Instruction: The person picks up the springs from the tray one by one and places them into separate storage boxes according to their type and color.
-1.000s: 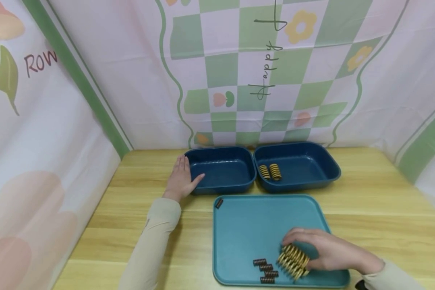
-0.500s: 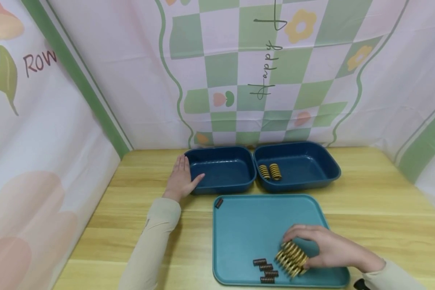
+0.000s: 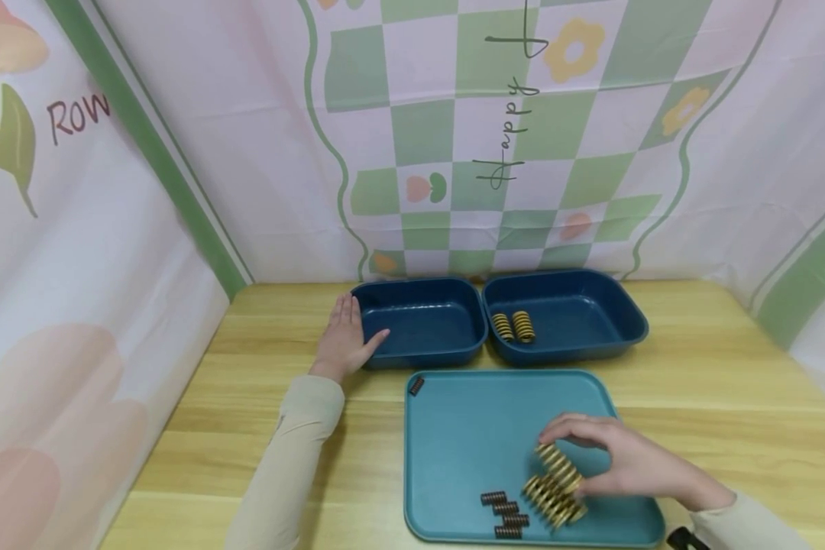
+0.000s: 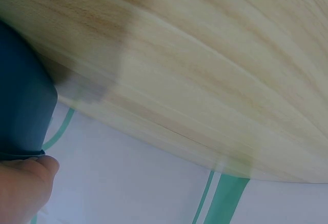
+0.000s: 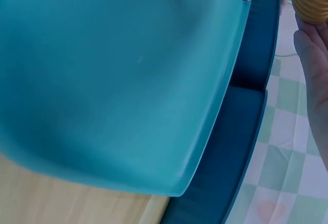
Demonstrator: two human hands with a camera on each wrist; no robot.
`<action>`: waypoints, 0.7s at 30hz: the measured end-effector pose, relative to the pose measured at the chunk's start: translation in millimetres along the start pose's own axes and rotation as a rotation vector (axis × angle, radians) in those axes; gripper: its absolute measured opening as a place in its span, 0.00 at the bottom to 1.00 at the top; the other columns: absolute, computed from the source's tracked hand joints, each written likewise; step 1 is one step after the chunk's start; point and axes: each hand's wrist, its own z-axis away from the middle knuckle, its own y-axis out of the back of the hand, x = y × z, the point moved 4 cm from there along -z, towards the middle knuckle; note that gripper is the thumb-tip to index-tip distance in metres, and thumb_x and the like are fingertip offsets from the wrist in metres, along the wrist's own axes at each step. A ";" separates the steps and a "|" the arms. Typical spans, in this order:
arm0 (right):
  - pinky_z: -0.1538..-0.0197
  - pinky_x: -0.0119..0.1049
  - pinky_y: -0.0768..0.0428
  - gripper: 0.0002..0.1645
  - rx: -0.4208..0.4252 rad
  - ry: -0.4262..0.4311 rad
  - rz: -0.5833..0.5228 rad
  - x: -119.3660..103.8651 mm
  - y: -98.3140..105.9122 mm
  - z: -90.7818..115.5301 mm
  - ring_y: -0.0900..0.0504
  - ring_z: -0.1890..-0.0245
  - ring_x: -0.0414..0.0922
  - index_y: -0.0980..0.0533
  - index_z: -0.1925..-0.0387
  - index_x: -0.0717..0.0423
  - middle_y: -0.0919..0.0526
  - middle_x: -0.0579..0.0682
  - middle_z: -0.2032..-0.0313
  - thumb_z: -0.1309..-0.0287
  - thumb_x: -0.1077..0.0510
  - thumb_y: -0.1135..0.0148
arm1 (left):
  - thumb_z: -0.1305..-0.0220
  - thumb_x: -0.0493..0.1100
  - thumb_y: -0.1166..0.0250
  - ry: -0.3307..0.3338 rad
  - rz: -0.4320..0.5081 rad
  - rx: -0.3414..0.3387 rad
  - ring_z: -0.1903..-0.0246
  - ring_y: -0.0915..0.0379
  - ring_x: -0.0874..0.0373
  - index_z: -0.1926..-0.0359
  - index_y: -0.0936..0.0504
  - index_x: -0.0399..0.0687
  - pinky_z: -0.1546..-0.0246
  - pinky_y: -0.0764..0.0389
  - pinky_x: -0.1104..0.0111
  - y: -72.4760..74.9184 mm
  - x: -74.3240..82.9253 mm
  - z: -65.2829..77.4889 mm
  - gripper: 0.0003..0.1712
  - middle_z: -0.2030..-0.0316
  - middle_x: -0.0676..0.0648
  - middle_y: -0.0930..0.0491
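My right hand point(image 3: 635, 462) pinches a gold coil spring point(image 3: 558, 464) lengthwise between thumb and fingertips. The spring is tilted, raised over a cluster of gold springs point(image 3: 553, 504) near the front of the teal tray point(image 3: 467, 435). In the right wrist view, the held spring point(image 5: 310, 1) shows at the upper right, partly cut off by the frame. My left hand point(image 3: 344, 340) rests with straight fingers against the left rim of the left blue bin point(image 3: 422, 359), its thumb reaching over the front corner. In the left wrist view only part of this hand point(image 4: 25, 185) shows.
Several small dark brown springs point(image 3: 505, 508) lie left of the gold cluster, and one more dark spring point(image 3: 416, 386) lies in the tray's far left corner. The right blue bin point(image 3: 571, 352) holds two gold springs point(image 3: 523, 327). A patterned curtain point(image 3: 426, 130) hangs behind the table.
My right hand has risen slightly and moved away from me, lifting one gold spring from the cluster. My left hand stays at the bin.
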 end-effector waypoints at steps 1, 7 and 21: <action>0.49 0.34 0.21 0.35 0.002 -0.010 -0.020 -0.3 0.9 -0.7 0.27 0.44 0.40 0.29 0.41 0.55 0.24 0.53 0.46 0.52 0.64 0.27 | 0.31 0.69 0.61 0.000 0.000 0.000 0.28 0.71 0.42 0.29 0.59 0.26 0.29 0.64 0.59 -0.2 -0.2 0.0 0.53 0.28 0.31 0.62; 0.43 0.32 0.26 0.33 0.021 -0.093 -0.150 -1.5 5.4 -3.9 0.27 0.43 0.40 0.29 0.42 0.61 0.25 0.58 0.46 0.51 0.68 0.29 | 0.31 0.69 0.61 0.003 0.001 -0.009 0.28 0.72 0.42 0.29 0.60 0.26 0.29 0.64 0.60 -0.9 -0.5 0.0 0.53 0.28 0.32 0.63; 0.38 0.31 0.33 0.37 0.126 0.020 -0.427 -0.3 18.0 -14.6 0.30 0.39 0.44 0.34 0.41 0.74 0.29 0.58 0.42 0.57 0.85 0.39 | 0.31 0.69 0.60 -0.002 -0.010 0.000 0.28 0.68 0.41 0.29 0.59 0.26 0.29 0.63 0.59 0.3 0.4 -0.3 0.53 0.28 0.31 0.62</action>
